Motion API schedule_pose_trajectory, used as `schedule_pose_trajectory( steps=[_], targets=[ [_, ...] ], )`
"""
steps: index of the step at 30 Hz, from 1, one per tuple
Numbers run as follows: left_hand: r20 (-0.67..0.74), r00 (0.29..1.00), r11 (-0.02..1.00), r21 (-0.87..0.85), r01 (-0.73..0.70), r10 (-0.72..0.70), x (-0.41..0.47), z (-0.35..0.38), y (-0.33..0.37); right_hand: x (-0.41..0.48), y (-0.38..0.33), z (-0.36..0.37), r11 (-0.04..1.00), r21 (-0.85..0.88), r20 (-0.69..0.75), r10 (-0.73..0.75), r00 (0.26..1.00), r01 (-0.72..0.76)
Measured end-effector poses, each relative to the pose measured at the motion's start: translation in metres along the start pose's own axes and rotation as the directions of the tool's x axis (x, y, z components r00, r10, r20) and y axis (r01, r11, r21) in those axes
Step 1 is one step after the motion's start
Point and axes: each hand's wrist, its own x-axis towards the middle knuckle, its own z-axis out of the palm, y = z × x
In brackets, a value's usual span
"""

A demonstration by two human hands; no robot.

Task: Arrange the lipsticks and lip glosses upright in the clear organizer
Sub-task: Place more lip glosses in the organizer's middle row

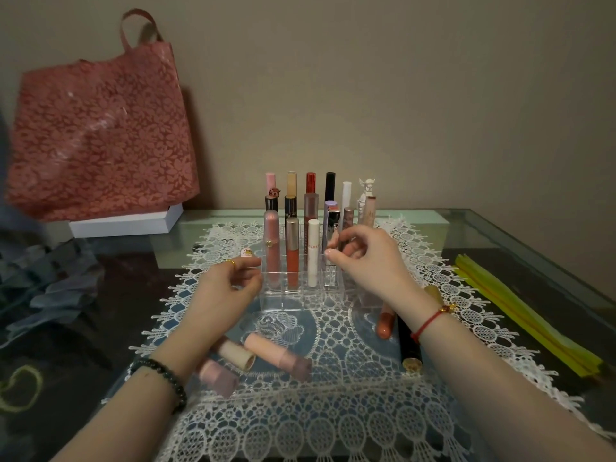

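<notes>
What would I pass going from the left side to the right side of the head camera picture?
Pink bag → left hand → white tube → right hand, pinching a silver tube → yellow sheets.

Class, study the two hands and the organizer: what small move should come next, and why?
Probably the right hand should settle the silver tube it pinches into its slot in the clear organizer and let go. The tube stands upright there, and peach lipsticks lie waiting on the lace mat.
</notes>
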Motion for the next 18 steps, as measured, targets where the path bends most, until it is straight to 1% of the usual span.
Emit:
schedule_pose_trajectory(
  steps=[9, 13, 15, 17, 18],
  targets=[
    [-0.006, 1.000, 0.999, 0.037, 0.006, -0.005, -0.001, 0.000, 0.002, 0.001, 0.001, 0.000, 1.000, 0.030, 0.000, 0.000, 1.000, 0.000],
    [-0.019, 1.000, 0.997, 0.080, -0.005, 0.006, -0.004, -0.001, 0.006, -0.001, -0.004, -0.004, 0.998, 0.045, -0.053, -0.030, 0.998, 0.032],
    [-0.062, 0.998, 0.992, 0.122, -0.022, 0.030, -0.006, -0.003, 0.011, -0.002, -0.012, -0.009, 0.995, 0.065, -0.100, -0.067, 0.993, 0.073],
    [-0.162, 0.984, 0.987, 0.153, -0.044, 0.069, -0.008, -0.006, 0.017, -0.004, -0.024, -0.018, 0.987, 0.101, -0.136, -0.111, 0.984, 0.125],
    [-0.222, 0.971, 0.989, 0.135, -0.060, 0.089, -0.009, -0.008, 0.021, -0.004, -0.030, -0.022, 0.982, 0.108, -0.140, -0.142, 0.980, 0.157]
  ],
)
